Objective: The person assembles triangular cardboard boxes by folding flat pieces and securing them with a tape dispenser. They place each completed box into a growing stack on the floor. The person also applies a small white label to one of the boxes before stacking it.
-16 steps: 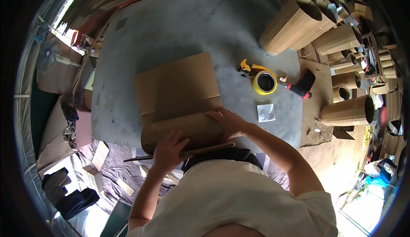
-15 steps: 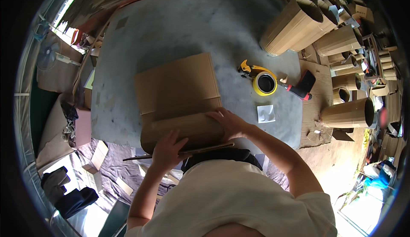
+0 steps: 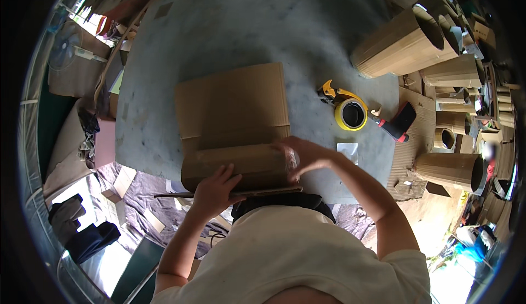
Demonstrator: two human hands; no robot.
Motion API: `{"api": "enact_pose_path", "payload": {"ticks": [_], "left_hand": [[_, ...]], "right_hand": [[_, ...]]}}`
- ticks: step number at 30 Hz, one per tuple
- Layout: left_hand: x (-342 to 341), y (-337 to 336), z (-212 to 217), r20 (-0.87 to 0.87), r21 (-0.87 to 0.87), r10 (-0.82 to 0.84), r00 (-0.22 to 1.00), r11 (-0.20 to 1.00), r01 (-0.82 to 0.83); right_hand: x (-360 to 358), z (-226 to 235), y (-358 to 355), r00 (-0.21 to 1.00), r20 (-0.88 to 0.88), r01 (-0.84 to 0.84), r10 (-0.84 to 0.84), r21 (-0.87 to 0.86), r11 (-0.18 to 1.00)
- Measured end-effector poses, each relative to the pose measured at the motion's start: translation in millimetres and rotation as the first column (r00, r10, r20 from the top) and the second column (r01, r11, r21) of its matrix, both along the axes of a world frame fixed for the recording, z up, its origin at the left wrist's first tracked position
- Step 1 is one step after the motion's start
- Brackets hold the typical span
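A brown cardboard sheet [image 3: 233,101] lies on the grey table, its near part rolled into a thick tube [image 3: 241,164] along the front edge. My left hand [image 3: 215,190] rests on the tube's near side, fingers spread and thumb stretched out along the flat cardboard edge [image 3: 263,192] in front of me. My right hand [image 3: 307,157] is at the tube's right end, fingers curved and blurred by motion. Something shiny and clear [image 3: 292,158] shows by those fingers; what it is cannot be made out.
On the table [image 3: 235,24] to the right are a roll of yellow tape [image 3: 350,114], a yellow-handled tool [image 3: 327,89], a red-and-black tool [image 3: 399,122] and a white paper square [image 3: 347,153]. Tall cardboard tubes [image 3: 397,41] stand farther right. A fan [image 3: 66,52] is at left.
My right hand has shifted from lying on top of the tube to its right end, fingers now curled. My left hand has stayed about where it was. The view has shifted slightly.
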State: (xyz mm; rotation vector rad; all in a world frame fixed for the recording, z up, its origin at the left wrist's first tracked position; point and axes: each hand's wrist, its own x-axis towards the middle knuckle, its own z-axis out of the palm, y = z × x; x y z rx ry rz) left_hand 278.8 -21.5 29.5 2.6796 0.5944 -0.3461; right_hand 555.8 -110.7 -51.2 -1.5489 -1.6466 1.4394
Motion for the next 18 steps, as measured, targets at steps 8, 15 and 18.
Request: {"api": "enact_pose_path", "payload": {"ticks": [8, 15, 18], "left_hand": [[7.5, 4.1, 3.1, -0.069, -0.041, 0.029, 0.997, 0.999, -0.032], [2.3, 9.1, 1.5, -0.064, -0.145, 0.134, 0.989, 0.979, -0.142], [8.9, 7.6, 11.7, 0.215, 0.108, 0.141, 0.966, 0.980, -0.167]], "right_hand": [[49.8, -44.9, 179.0, 0.661, 0.728, 0.096, -0.183, 0.159, 0.983], [30.2, 32.7, 138.1, 0.760, 0.631, -0.092, -0.155, 0.341, 0.936], [-4.5, 76.2, 41.8, 0.876, 0.481, -0.098, -0.023, 0.225, 0.969]]}}
